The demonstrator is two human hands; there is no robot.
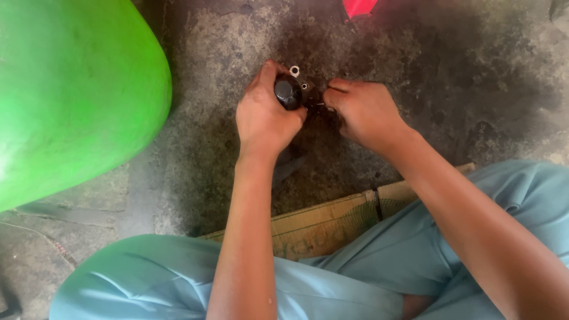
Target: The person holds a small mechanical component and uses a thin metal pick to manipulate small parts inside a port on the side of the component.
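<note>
The person's 2 knees in light blue trousers [178, 278] fill the bottom of the view, cut off by the lower edge, with both bare forearms reaching forward between them. Under the legs lies a flattened piece of cardboard [320, 222], mostly hidden; only its far edge shows.

The left hand [264, 118] is clenched around a dark rounded part [288, 92], whose glossy black top shows above the thumb; the rest of it is buried in the grip. The right hand [364, 112] is curled just beside it, its fingertips pinched at a small dark piece [316, 104] touching the part's right side. What that piece is cannot be made out, as it sits in shadow between the hands.

On the floor just beyond the left thumb lies a small pale nut [294, 71], and a second small ring-shaped fitting [305, 86] sits close to the part.

The surface is a rough concrete floor [474, 77], grey and darkly oil-stained around the hands. A large bright green curved body [65, 95] fills the upper left corner, cut off by the frame. A red object [358, 7] pokes in at the top edge, mostly out of view.
</note>
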